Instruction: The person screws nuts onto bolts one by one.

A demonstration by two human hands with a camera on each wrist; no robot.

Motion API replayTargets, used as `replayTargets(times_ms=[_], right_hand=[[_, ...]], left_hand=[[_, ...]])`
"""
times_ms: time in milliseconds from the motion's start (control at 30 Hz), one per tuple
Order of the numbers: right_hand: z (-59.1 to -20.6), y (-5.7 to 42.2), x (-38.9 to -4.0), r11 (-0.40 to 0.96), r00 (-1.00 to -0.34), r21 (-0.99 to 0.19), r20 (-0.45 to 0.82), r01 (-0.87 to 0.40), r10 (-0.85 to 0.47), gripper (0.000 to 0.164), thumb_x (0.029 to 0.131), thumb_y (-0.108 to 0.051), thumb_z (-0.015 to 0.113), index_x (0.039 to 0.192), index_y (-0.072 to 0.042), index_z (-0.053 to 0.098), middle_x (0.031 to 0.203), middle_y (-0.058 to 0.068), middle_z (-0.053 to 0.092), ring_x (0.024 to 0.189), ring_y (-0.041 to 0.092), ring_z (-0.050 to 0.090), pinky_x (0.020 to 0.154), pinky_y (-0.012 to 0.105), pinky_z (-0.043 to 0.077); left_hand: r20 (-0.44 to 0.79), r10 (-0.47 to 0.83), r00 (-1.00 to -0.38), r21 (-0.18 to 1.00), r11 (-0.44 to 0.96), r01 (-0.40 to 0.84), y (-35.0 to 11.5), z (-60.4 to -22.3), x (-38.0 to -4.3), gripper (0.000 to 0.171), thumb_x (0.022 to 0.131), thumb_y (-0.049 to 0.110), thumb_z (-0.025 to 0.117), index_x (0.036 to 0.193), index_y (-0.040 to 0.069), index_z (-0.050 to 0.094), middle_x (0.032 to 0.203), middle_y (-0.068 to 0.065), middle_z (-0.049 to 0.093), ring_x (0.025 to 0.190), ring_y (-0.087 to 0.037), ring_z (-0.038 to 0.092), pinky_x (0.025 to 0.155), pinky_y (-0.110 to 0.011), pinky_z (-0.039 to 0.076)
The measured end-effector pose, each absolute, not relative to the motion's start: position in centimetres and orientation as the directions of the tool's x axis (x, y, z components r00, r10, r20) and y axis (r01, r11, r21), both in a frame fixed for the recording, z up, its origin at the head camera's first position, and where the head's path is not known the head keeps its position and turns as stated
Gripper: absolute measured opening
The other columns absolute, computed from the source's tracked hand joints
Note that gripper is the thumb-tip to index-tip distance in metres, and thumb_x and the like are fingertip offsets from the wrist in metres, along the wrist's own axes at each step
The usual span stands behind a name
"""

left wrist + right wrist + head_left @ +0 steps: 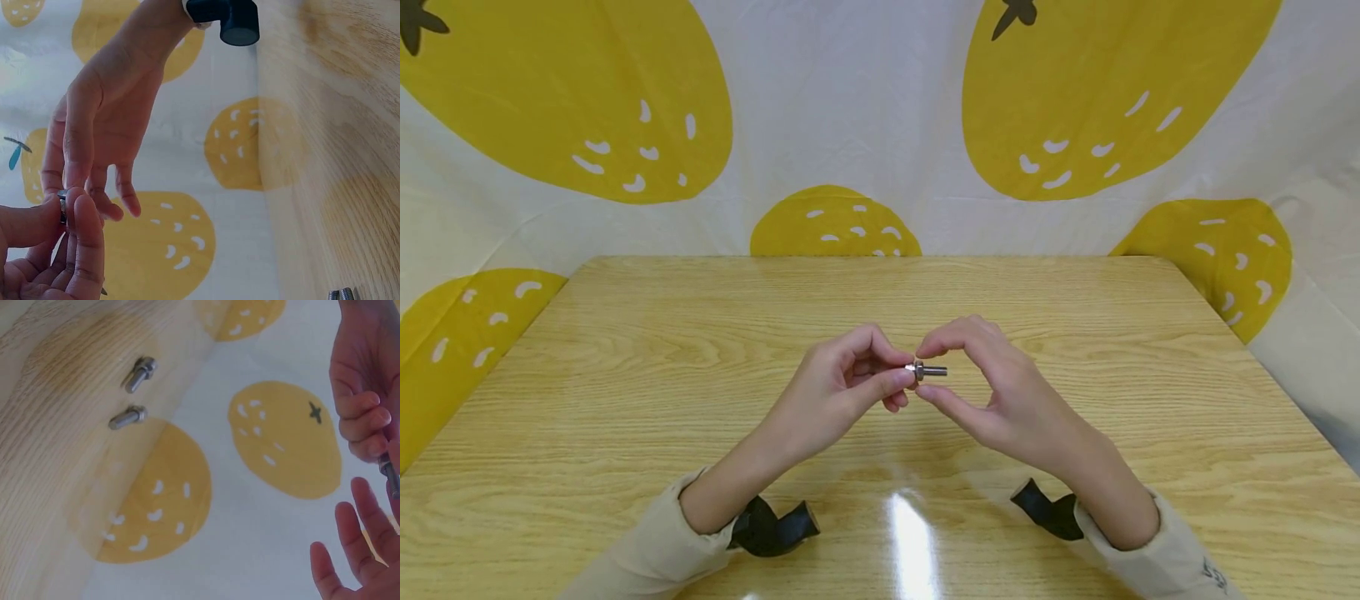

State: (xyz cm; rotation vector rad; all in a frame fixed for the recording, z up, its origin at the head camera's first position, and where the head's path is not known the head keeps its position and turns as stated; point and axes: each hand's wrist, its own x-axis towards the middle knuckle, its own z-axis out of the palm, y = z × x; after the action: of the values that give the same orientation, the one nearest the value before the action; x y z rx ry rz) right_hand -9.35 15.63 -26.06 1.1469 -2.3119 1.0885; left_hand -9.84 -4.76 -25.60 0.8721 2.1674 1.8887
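Observation:
Between the thumb and index finger of my left hand (831,392) is a metal bolt (936,372), pinched at its head end, its shank pointing right. A nut (920,371) sits on it close to those fingertips. My right hand (1011,400) arches around the nut, thumb tip below and index tip above, with small gaps. In the right wrist view, the right hand's other fingers (356,544) are spread below the bolt (392,478). The left wrist view shows the nut (63,207) at the left fingertips, mostly covered.
Two more bolts with nuts, one (140,373) above the other (128,417), lie on the wooden table (700,308) in the right wrist view. Behind the table hangs a white cloth (850,100) with yellow fruit shapes. Black wrist mounts (775,529) protrude from both sleeves.

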Motion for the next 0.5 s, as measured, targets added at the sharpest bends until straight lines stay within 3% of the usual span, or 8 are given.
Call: replayTargets(times_ms=[133,500], right_hand=[[-26.11,15.69,-9.46,0.363,-0.596,-0.474,0.599,-0.802,-0.535,0.029,0.081,-0.003,0.069,0.106,-0.007,0.056,0.106,0.001,0.058,0.101,0.013,0.051,0.089,0.023,0.043],[-26.20,15.57,-9.53,0.371,-0.594,-0.466,0.590,-0.803,-0.547,0.020,0.086,-0.007,0.065,0.104,-0.009,0.058,0.104,-0.002,0.059,0.100,0.011,0.051,0.088,0.025,0.043]], left_hand=[[0.262,0.504,-0.823,0.943,0.047,0.329,-4.74,-25.58,-9.86,0.005,0.088,-0.001,0.059,0.092,-0.002,0.056,0.089,-0.017,0.065,0.068,-0.013,0.064,0.065,-0.032,0.057],[0.276,0.504,-0.818,0.942,0.026,0.334,-4.71,-25.55,-9.76,0.005,0.088,-0.001,0.059,0.092,-0.002,0.056,0.089,-0.017,0.066,0.068,-0.013,0.064,0.065,-0.032,0.057]])
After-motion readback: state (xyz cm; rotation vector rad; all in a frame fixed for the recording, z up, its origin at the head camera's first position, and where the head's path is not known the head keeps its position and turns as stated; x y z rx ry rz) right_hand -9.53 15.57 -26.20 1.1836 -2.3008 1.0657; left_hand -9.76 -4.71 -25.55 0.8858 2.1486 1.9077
